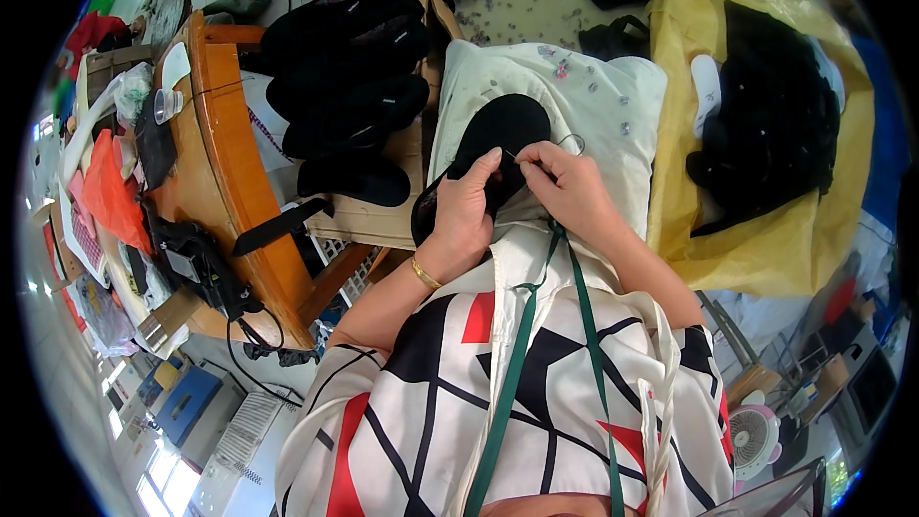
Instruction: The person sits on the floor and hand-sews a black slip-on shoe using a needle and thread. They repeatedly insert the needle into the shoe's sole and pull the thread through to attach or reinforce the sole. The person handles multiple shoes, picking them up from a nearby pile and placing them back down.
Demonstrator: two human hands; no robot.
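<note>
On my lap, over a white cloth (627,101), lies a black cloth shoe (505,124) with its rounded toe pointing away from me. My left hand (466,199) grips the shoe's near side, thumb on top. My right hand (572,190) is closed in a pinch just right of the thumb, over the shoe's opening. A thin needle-like sliver (510,155) shows at those fingertips; its exact kind is too small to tell. By the right knuckles sits a thin loop (575,143).
Several black shoes (359,101) are stacked at the left by a cardboard box (373,220). Beside them stands a wooden table (225,182) with a black bag (196,263). A yellow sack (766,258) holding black shoes is on my right. A small fan (754,436) stands lower right.
</note>
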